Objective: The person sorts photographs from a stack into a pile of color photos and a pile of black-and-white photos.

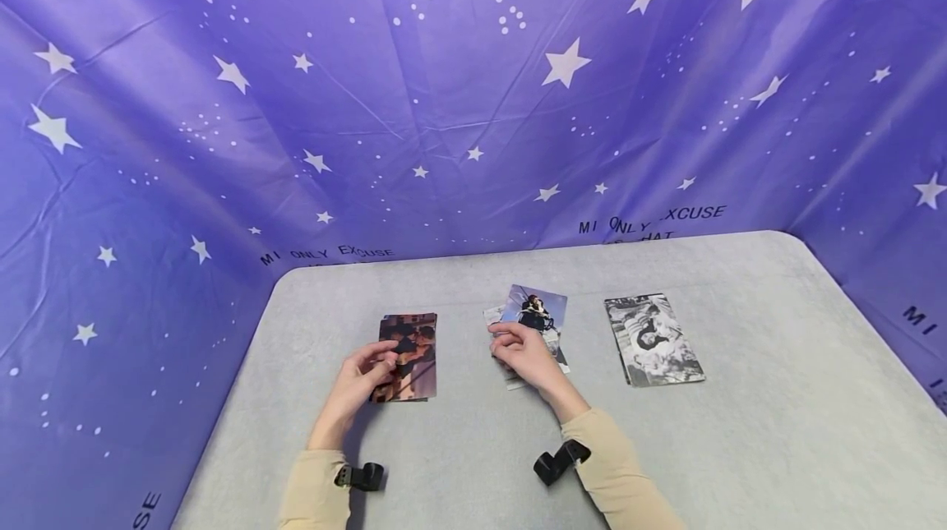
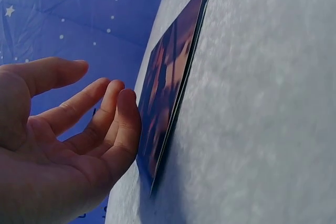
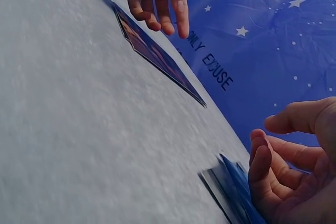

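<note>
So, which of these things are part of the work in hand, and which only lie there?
In hand:
- left hand, fingers on the reddish photo pile
- right hand, on the middle photo pile

Lying about:
- black-and-white photo pile, untouched
- grey table mat
- starry purple cloth

You work on a table (image 1: 777,431) covered in grey, matt cloth with a fine, slightly fuzzy nap. The backdrop (image 1: 444,103) around it is thin purple fabric, smooth with creases and a faint sheen, printed with white stars and black lettering. The reddish photo stack (image 1: 408,356), the blue photo pile (image 1: 534,324) and the black-and-white photos (image 1: 653,339) are thin paper prints with a smooth, lightly glossy face. Your sleeves (image 1: 621,481) are beige knit cloth, matt. The wrist mounts (image 1: 561,461) look like black matt plastic.
</note>
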Demonstrator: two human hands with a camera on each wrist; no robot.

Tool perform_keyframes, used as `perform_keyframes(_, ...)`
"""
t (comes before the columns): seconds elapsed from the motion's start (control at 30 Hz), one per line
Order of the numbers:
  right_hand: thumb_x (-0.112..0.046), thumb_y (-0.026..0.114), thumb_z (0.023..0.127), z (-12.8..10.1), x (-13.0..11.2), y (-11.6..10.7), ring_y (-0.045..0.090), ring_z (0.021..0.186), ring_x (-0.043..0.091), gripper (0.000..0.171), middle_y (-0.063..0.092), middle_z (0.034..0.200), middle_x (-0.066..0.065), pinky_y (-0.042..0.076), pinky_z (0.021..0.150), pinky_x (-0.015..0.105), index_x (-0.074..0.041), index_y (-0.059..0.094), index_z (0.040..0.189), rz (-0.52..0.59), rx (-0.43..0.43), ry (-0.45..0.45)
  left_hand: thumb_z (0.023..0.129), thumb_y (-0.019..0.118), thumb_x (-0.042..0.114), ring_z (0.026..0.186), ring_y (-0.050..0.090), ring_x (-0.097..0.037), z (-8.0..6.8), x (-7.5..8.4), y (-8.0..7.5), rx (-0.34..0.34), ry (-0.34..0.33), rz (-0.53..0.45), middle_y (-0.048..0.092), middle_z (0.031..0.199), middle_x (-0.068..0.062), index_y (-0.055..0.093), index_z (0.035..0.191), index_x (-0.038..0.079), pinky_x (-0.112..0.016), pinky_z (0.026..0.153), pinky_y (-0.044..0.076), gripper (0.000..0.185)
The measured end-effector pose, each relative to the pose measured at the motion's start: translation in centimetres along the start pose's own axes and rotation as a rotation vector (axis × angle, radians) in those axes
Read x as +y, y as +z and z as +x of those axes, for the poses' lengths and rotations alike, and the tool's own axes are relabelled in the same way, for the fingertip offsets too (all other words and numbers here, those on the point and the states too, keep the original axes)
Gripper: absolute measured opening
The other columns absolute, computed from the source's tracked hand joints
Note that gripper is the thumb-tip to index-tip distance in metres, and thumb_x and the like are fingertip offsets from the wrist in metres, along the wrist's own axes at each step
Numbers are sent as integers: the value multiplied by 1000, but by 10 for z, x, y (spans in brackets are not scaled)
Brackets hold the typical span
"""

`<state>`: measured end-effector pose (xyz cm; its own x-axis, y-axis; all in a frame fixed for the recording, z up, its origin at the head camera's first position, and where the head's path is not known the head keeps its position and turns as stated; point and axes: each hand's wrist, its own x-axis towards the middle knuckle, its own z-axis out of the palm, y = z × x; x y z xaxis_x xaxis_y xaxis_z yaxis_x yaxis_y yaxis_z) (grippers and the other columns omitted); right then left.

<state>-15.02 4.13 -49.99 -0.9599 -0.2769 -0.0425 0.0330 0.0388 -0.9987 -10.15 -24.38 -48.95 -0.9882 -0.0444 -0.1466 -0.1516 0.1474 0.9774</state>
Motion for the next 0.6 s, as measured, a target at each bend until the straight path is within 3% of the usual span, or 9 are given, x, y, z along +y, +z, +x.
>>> perform_keyframes(0.17,7,60,83,-2,1,-9,56,62,11,34,65,84,12,46,54,20,12,60,117,-23,27,14,95,57,0,83,63,-22,0,2,6,-24,-40,-36,61,104,-20,54,127,-9,-28,61,51,34)
perform_keyframes(0.4,7,61,85,-8,-1,-21,54,62,10,30,64,85,12,45,54,20,13,60,114,-35,58,3,92,54,-5,78,58,-15,1,2,16,-19,-64,-39,61,103,-18,57,124,-7,-21,48,38,33)
perform_keyframes(0.6,7,61,85,-11,-4,-31,54,63,8,29,64,86,15,45,55,19,14,59,113,-32,72,-2,92,55,-5,87,61,-19,4,1,24,-25,-25,-11,63,104,-20,59,122,-6,-25,65,51,31)
